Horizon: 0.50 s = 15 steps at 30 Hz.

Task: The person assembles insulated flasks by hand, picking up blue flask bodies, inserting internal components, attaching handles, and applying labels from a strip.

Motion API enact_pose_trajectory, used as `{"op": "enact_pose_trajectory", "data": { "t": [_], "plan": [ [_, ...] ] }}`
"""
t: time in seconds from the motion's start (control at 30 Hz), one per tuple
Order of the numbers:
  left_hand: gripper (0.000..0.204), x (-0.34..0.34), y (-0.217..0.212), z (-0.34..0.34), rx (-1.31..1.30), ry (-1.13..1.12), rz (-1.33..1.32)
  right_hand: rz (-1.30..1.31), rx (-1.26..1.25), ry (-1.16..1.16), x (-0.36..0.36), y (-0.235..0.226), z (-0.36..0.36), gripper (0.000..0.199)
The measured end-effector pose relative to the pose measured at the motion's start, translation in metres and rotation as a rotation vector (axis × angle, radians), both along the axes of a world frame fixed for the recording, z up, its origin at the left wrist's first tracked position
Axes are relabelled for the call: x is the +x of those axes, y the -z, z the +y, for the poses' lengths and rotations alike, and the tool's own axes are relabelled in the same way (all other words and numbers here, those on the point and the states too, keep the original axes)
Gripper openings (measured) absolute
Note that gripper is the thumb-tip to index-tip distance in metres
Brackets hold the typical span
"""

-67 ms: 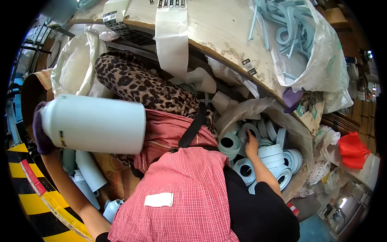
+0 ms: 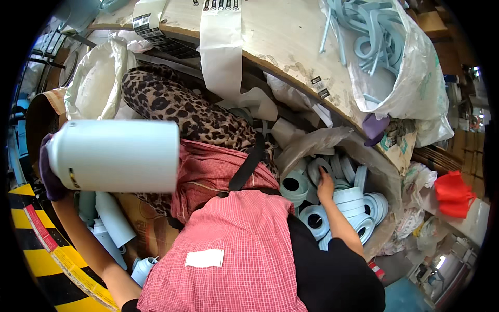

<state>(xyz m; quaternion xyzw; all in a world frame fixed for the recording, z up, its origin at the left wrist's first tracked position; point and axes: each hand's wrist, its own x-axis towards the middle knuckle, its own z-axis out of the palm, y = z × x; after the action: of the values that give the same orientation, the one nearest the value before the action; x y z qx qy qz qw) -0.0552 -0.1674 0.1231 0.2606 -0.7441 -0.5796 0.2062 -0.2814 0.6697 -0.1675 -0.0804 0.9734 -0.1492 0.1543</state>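
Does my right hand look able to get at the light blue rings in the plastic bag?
Likely yes: your right hand is in among the light blue rings, and the plastic bag gapes open.

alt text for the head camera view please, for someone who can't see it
A person's purple-gloved left hand holds a large pale blue cylinder by one end, while their right hand is among pale blue rings in a translucent plastic bag. They wear a red checked apron beside a cluttered worktable.

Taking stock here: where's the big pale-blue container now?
In the head view's left half, the container is in the gloved left hand, left of the pink checked apron.
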Motion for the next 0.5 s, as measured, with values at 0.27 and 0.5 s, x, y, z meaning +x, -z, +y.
{"op": "enact_pose_trajectory", "data": {
  "t": [0.27,0.5],
  "plan": [
    [0.027,0.066,0.105,-0.036,-0.373,-0.282,0.122,0.057,-0.091,-0.354,-0.032,-0.045,-0.017,0.054],
    [0.049,0.067,0.127,0.003,0.489,-0.198,0.412,0.397,0.222,-0.141,-0.045,-0.017,-0.009,0.051]
  ]
}}
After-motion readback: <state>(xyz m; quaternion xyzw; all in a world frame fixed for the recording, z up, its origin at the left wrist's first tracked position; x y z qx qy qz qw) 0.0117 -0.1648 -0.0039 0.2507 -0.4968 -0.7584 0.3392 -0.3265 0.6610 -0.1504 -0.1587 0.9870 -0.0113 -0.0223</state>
